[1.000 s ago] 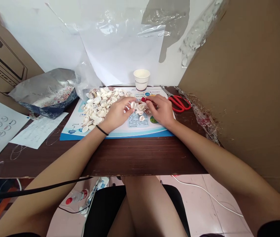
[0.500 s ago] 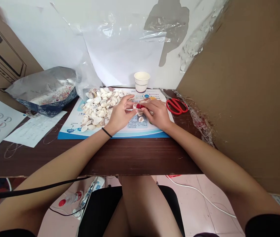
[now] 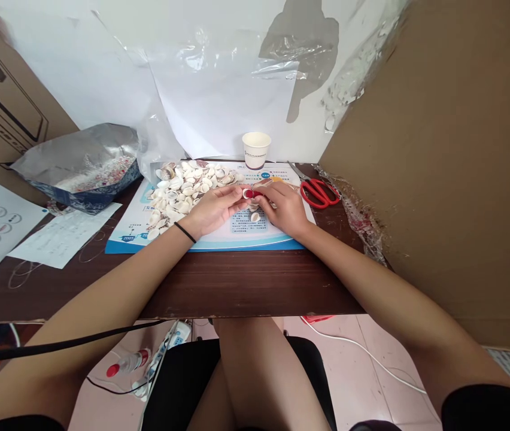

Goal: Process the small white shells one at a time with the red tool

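My left hand (image 3: pixel 219 208) is closed, its thumb and fingertips pinching the edge of a small white seashell (image 3: pixel 245 194). Right against that shell is a small red object (image 3: pixel 255 193), gripped in the curled fingers of my right hand (image 3: pixel 284 206); its exact kind is too small to make out. Just below my fingers, a loose shell (image 3: pixel 255 217) lies on the printed sheet. To the left of my left hand spreads a heap of pale seashells (image 3: pixel 183 191), some with brown markings.
A paper cup (image 3: pixel 256 151) stands behind my hands. Red-handled scissors (image 3: pixel 320 193) lie to the right, beside crumpled clear plastic (image 3: pixel 360 221). At the left are an opened bag of small beads (image 3: pixel 88 173) and a handwritten sheet (image 3: pixel 61 236). Cardboard (image 3: pixel 443 179) walls the right side.
My left hand has lowered and turned, and its spread fingers have closed onto the shell by the red object. My right hand stays nearly in place. The view has shifted slightly.
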Motion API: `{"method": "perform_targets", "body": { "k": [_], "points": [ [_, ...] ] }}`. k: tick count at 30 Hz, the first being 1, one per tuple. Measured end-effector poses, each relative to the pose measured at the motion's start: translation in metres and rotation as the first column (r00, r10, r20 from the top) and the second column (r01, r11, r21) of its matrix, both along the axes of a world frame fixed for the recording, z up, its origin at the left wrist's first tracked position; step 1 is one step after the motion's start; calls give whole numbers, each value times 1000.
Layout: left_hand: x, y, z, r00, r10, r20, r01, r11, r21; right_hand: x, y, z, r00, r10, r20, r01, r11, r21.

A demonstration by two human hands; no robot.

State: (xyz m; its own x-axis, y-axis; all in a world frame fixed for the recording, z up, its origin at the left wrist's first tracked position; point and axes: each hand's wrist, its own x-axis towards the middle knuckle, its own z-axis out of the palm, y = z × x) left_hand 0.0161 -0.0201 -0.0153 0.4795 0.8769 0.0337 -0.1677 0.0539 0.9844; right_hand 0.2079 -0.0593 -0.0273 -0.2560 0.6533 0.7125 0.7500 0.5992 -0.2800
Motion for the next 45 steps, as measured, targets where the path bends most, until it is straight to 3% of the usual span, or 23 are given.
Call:
{"method": "perform_targets", "body": {
  "k": [10, 16, 21, 27, 34, 39, 45],
  "points": [
    [-3, 0, 3, 997, -56, 57, 61, 994, -90, -1, 0, -3, 997, 8, 80, -13, 998, 55],
    [-1, -2, 8, 990, -2, 141, 29, 981, -192, 1, 2, 3, 952, -135, 276, 74, 973, 218],
    [0, -3, 13, 987, 47, 153, -7, 967, -253, 2, 0, 5, 943, -231, 240, 157, 944, 291],
    [0, -4, 16, 989, 27, 148, 21, 951, -310, -3, -3, 4, 956, -161, 244, 77, 944, 321],
    [0, 0, 12, 987, 19, 163, 30, 956, -292, -2, 0, 5, 964, -155, 215, 78, 942, 327],
    [-3, 5, 6, 985, -68, 161, 108, 960, -258, -3, -2, 8, 971, -139, 193, 71, 944, 321],
    [-1, 5, 5, 984, -99, 149, 130, 969, -212, -1, -3, 10, 983, 23, 183, -69, 966, 251]
  ]
}}
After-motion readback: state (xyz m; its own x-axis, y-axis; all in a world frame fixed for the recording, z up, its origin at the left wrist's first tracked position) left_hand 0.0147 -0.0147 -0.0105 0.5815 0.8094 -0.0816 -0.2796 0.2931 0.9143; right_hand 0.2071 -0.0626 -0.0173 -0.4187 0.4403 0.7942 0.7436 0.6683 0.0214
